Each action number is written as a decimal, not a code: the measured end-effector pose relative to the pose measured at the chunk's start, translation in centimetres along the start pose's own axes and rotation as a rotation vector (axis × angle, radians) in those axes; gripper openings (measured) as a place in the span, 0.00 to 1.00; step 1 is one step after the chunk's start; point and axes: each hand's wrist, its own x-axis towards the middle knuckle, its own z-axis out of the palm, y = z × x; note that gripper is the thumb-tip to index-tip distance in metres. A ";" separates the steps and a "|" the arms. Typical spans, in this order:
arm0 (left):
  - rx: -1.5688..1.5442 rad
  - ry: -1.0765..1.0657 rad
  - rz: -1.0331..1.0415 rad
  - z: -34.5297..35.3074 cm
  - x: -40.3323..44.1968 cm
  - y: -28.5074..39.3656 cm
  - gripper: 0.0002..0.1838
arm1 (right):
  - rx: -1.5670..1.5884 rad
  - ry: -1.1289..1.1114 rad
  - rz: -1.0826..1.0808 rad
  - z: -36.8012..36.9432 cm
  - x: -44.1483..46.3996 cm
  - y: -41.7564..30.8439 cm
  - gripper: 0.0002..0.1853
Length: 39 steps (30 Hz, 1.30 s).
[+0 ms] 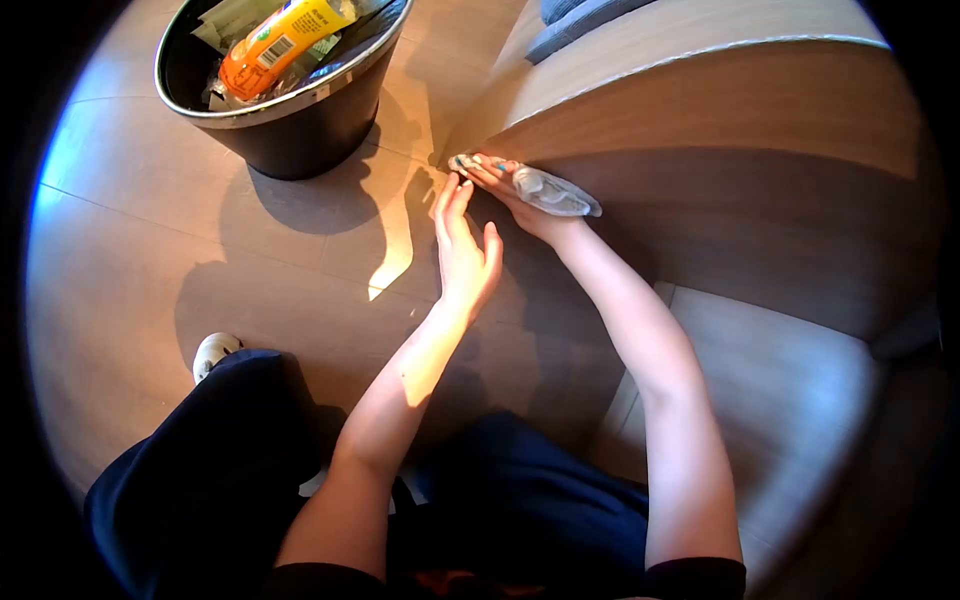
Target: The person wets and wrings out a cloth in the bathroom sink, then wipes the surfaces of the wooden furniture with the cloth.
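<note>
My left hand (466, 252) hangs above the floor with its fingers stretched out and apart, holding nothing. Just to its right, my right hand (522, 200) is beside the wooden side panel (720, 190). It holds a crumpled, whitish, see-through piece (555, 193) against the panel side of the hand. One end of the piece sticks out past the wrist, and another bit shows at the fingertips with small blue marks. Whether it is plastic film or thin cloth cannot be made out. The fingers of my right hand partly hide it.
A dark waste bin (310, 135) with a silvery rim stands at the upper left. An orange and yellow packet (280, 48) lies in it among other rubbish. Blue-grey fabric (585, 22) rests on top of the wooden furniture. A pale lower surface (750, 350) lies at the right.
</note>
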 end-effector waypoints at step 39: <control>0.131 -0.148 -0.004 3.3 -0.3 -4.0 0.36 | -0.304 0.221 0.272 6.1 -4.6 -2.9 0.33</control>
